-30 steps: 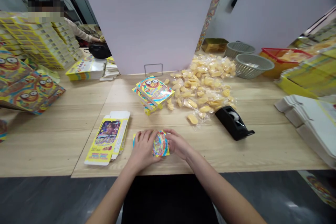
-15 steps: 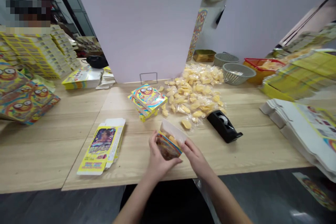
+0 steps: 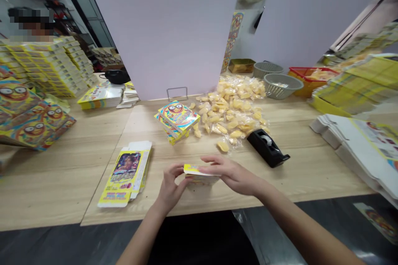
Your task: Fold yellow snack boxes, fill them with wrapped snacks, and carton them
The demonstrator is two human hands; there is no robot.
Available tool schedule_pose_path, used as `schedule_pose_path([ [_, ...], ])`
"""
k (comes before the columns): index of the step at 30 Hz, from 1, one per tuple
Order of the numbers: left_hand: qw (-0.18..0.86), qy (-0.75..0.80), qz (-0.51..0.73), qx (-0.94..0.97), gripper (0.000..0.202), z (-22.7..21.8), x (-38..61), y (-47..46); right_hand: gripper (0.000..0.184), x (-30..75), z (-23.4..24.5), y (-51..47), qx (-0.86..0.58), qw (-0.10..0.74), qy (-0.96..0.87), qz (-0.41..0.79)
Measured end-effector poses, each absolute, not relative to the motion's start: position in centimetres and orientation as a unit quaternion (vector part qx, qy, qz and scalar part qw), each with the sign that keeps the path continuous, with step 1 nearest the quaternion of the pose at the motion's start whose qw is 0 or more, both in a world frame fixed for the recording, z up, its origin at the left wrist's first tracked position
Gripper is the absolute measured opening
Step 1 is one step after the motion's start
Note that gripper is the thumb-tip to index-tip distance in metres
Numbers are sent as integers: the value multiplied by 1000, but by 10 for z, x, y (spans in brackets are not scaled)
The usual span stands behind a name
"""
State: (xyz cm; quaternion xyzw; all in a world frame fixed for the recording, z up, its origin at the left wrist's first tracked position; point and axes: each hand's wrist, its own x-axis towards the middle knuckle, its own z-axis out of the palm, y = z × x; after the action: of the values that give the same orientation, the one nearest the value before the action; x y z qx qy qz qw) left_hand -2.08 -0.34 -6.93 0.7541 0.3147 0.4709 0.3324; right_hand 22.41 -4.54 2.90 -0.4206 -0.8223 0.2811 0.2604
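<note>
Yellow carton (image 3: 201, 174) gripped between both your hands, front of the wooden surface (image 3: 205, 203).

Your left hand (image 3: 170, 186) is closed around the carton's left end; your right hand (image 3: 231, 174) grips from the right, fingers stretched across its top. Carton sits just right of a flat printed box blank (image 3: 126, 174). Ahead of it, a stack of printed boxes (image 3: 178, 118) sits beside a heap of individually bagged yellow snack pieces (image 3: 233, 112). Black tape dispenser (image 3: 267, 147) lies nearest your right hand. Grey plastic basket (image 3: 281, 86) sits farther back.
</note>
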Motion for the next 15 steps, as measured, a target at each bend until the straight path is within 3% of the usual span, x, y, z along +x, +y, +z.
schedule_pose_path([
  [4, 391, 335, 503, 694, 45, -78, -15, -6, 45, 219, 34, -57, -451, 232, -828, 239],
  [8, 388, 336, 493, 703, 42, -72, -15, -3, 29, 203, 35, -49, -499, 247, -796, 238],
  [12, 382, 341, 478, 714, 42, -68, -17, 1, 44, 193, 35, -39, -510, 214, -813, 181],
  [15, 378, 343, 465, 723, 42, -69, -18, 2, 35, 195, 37, -35, -473, 202, -844, 149],
])
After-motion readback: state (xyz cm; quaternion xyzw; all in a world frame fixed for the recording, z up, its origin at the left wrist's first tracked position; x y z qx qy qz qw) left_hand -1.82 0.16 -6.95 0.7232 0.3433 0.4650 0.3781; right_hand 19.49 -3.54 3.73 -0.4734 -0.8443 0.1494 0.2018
